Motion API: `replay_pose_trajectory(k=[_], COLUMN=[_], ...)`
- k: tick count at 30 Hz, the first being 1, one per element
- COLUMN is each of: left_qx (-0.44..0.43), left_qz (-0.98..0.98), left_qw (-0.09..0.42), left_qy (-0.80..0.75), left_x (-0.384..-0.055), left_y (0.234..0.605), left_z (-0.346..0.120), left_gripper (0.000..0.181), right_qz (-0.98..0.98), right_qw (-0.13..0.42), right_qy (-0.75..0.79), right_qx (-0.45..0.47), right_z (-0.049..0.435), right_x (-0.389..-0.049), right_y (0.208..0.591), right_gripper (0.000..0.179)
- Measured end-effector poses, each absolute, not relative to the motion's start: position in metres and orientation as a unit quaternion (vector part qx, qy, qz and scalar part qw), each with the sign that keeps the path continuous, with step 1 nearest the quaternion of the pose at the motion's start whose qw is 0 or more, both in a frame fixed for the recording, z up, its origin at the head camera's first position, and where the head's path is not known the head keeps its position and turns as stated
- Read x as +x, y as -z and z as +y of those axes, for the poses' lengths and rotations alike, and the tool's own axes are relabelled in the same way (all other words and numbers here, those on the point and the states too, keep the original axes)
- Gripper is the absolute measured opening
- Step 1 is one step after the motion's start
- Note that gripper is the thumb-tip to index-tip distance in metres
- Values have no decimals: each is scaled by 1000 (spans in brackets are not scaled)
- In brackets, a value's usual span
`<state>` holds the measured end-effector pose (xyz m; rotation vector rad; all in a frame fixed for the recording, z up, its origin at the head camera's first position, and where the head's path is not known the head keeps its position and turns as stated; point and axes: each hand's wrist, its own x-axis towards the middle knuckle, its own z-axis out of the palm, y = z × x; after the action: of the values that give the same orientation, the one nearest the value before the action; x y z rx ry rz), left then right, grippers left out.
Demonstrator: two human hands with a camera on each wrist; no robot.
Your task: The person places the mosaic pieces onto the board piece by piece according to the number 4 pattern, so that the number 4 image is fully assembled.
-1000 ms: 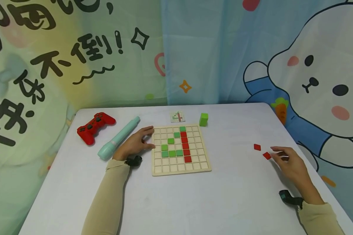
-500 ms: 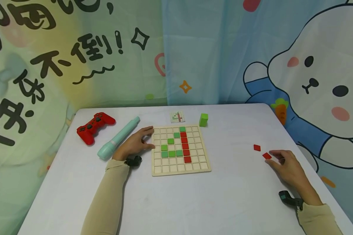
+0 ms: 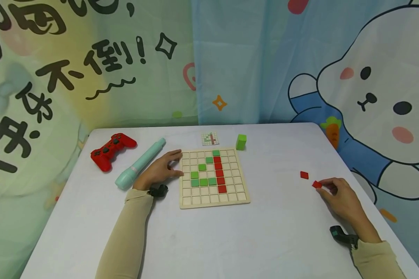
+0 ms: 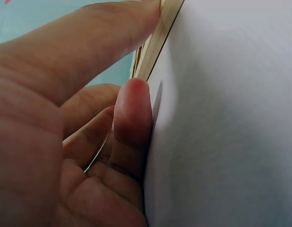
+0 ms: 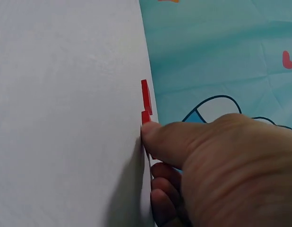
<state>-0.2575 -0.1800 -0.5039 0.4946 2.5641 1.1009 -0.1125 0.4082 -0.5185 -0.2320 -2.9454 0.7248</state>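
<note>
My right hand (image 3: 343,197) is at the right side of the table, pinching a red square tile (image 3: 316,184) between thumb and fingers. In the right wrist view the thumb covers much of that tile (image 5: 145,117). A second red tile (image 3: 304,175) lies flat just beyond it. Along the left edge of a wooden grid board (image 3: 199,199), my left hand (image 3: 159,169) rests with thumb and fingertips against the rim. Up close, the left wrist view shows the thumb on the board's edge (image 4: 160,40). Green tiles (image 3: 203,182) and a column of red tiles (image 3: 219,173) fill some squares.
Behind the board lie a small pattern card (image 3: 210,138) and a stack of green pieces (image 3: 241,142). A teal microphone-shaped object (image 3: 139,164) and a red game controller (image 3: 113,152) sit at the left. A printed curtain (image 3: 230,58) hangs behind the white table (image 3: 265,240).
My right thumb and fingers have closed in on the nearer red tile, which they now pinch. The left hand stays at the board's edge.
</note>
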Motion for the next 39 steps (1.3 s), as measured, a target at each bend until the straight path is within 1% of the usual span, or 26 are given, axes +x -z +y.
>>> replay_pose_trajectory(k=[8,12,18,24,27,32,39], left_qx=[171,168,168,170,173,179,169], left_qz=[895,897,898,898,896,891,893], left_qw=[154,154,154,153,152,153,155], left_qy=[-382,-380,-377,-376,-380,-387,-388], left_x=[-257,-257,-257,-257,-258,-258,-259], left_y=[505,504,502,503,503,504,506], left_z=[-181,-181,-182,-183,-184,-183,-182], left_gripper=[87,87,87,87,87,87,88], right_qz=[-963,-965,-972,-973,-970,-964,-947], right_qw=[33,36,54,26,13,-8,-45], right_qy=[-243,-241,-229,-201,-195,-197,-228], right_qx=[-108,-95,-2,111,146,178,223], right_z=[404,397,367,322,299,263,220], right_x=[-107,-106,-109,-119,-122,-128,-138], right_y=[512,503,478,448,438,433,441], right_gripper=[41,41,38,31,30,28,24])
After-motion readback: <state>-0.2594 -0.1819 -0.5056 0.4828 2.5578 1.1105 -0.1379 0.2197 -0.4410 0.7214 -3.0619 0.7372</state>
